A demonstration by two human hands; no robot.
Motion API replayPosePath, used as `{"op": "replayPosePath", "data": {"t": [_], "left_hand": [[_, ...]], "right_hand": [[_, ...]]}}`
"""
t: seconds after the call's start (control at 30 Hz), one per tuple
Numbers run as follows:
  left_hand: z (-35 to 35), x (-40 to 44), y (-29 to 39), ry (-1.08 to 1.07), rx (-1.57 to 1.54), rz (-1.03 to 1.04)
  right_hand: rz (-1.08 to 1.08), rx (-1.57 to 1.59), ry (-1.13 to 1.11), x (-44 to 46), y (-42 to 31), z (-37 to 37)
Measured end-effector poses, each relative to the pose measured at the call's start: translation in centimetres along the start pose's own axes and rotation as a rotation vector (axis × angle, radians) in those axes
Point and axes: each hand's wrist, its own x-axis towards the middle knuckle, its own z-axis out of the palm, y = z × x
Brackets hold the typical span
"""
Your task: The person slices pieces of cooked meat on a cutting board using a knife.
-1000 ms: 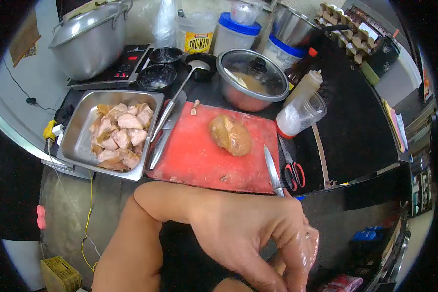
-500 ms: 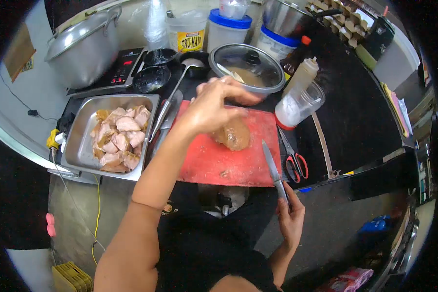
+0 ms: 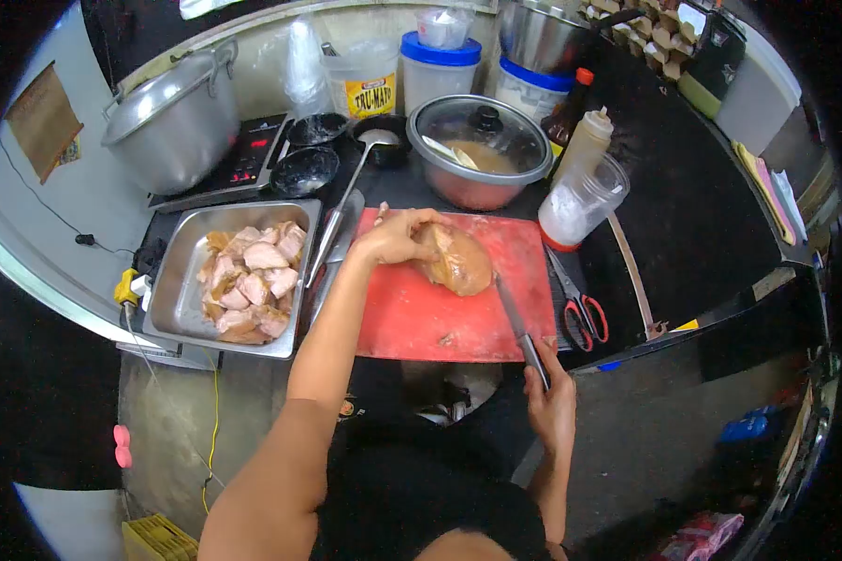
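Note:
A large brown-skinned piece of cooked chicken [image 3: 460,264] lies on the red cutting board [image 3: 402,323]. My left hand [image 3: 404,237] grips its left side, fingers curled over the top. My right hand [image 3: 552,402] is closed round the handle of a knife [image 3: 515,313], whose blade points up and left, its tip close beside the chicken's right edge. Left of the board, a steel pan [image 3: 182,313] holds several chunks of cut chicken [image 3: 257,271]. A small scrap [image 3: 445,339] sits near the board's front edge, and a thin bone-like bit [image 3: 381,213] at its back left corner.
Red-handled scissors [image 3: 585,318] lie right of the board. A ladle [image 3: 346,201] rests between pan and board. Behind stand a lidded pot [image 3: 482,187], a sauce bottle [image 3: 585,145], a tilted plastic container [image 3: 580,210] and a large pot [image 3: 173,126] on an induction cooker [image 3: 253,154].
My left hand has come down from above the board and taken hold of the chicken. The knife has shifted slightly, its tip now closer to the chicken. The camera view has moved a little.

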Motion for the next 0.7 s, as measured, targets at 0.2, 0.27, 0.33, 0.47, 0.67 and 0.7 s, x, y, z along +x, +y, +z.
{"op": "replayPosePath", "data": {"t": [0.2,0.27,0.33,0.47,0.67,0.7], "left_hand": [[1.0,-1.6,-0.1,0.183,0.173,-0.055],[1.1,-2.4,1.0,0.163,0.237,-0.126],[0.5,-3.1,2.8,0.121,0.353,-0.177],[0.8,-2.9,3.3,0.187,0.413,0.001],[0.6,2.7,2.5,-0.279,0.21,0.023],[0.6,3.0,2.8,-0.304,0.223,-0.015]], "right_hand": [[-0.057,0.003,0.057,1.1,-0.1,1.3],[-0.076,-0.011,0.065,1.3,0.2,1.6],[-0.117,-0.048,0.107,1.7,0.8,1.8],[-0.088,-0.068,0.133,1.5,0.9,1.4],[-0.004,0.04,0.133,0.3,0.1,0.5],[-0.009,0.053,0.137,0.1,0.3,0.3]]}}
